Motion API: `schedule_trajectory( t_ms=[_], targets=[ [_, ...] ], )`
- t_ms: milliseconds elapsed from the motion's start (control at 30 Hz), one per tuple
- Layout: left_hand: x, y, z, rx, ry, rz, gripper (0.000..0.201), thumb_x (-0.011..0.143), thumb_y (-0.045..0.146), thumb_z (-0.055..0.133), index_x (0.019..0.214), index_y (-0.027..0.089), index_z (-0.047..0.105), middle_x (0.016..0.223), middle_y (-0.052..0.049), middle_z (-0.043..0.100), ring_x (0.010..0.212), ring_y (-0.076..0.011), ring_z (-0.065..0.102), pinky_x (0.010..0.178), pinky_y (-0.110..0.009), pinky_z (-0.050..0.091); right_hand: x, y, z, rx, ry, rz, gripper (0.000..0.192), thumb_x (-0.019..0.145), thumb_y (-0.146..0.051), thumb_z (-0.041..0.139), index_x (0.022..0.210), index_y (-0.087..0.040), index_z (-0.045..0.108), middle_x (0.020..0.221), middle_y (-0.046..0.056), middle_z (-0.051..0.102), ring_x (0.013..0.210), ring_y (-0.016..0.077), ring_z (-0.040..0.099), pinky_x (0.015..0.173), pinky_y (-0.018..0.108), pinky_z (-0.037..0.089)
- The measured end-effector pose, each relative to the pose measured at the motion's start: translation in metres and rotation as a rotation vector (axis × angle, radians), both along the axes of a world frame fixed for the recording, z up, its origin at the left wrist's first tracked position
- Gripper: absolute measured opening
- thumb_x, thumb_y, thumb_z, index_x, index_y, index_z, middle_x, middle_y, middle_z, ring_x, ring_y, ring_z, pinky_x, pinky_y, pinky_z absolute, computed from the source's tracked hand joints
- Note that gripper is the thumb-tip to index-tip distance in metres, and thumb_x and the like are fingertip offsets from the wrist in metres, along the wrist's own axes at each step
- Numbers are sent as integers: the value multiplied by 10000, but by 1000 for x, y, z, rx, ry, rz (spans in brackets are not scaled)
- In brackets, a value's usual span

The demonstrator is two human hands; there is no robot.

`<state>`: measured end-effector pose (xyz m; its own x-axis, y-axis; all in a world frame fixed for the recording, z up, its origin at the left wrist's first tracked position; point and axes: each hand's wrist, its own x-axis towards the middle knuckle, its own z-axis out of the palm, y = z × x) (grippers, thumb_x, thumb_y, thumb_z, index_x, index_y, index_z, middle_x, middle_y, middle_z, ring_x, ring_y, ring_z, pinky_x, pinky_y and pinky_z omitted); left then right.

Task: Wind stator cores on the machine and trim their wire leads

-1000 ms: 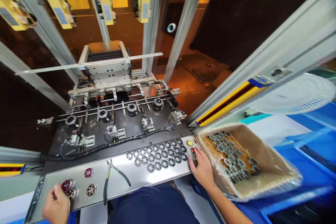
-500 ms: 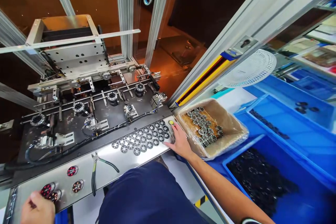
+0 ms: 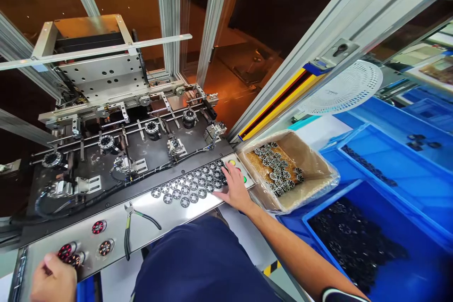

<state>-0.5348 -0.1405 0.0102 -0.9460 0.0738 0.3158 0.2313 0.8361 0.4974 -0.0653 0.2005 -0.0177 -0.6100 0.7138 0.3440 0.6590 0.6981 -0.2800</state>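
Left hand (image 3: 53,284) at the counter's (image 3: 170,214) front-left corner, grip curled against the wound rotors (image 3: 69,254); whether it pinches one I cannot tell. Pliers (image 3: 128,236) lie just right of them, so lift straight up. Mid-counter, rows of discs (image 3: 193,184) run to the right edge. Right hand (image 3: 234,188) flat there, fingers spread over the end discs beside the buttons (image 3: 231,163); best slid lightly. Box (image 3: 318,170) crowds that edge; open room lies along the front edge.

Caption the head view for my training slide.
Right hand on laid-out metal discs beside buttons; left hand by red-wound rotors.
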Motion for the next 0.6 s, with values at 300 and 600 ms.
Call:
schedule_trajectory(
  t_ms=[300,600],
  targets=[
    [2,1,0,19,2,9,301,833,397,511,893,159,686,592,2,443,667,-229,460,636,-370,336,-26,-12,12,17,-17,128,851,865,-491,665,1521,-99,290,1574,285,305,1483,433,243,1124,663,285],
    [3,0,2,16,-30,20,359,858,437,486,919,143,684,660,-34,518,711,-261,533,688,-411,416,-52,-29,16,6,-18,234,830,863,-494,667,1510,-105,321,1567,275,335,1495,416,236,1150,654,259]
  ],
)
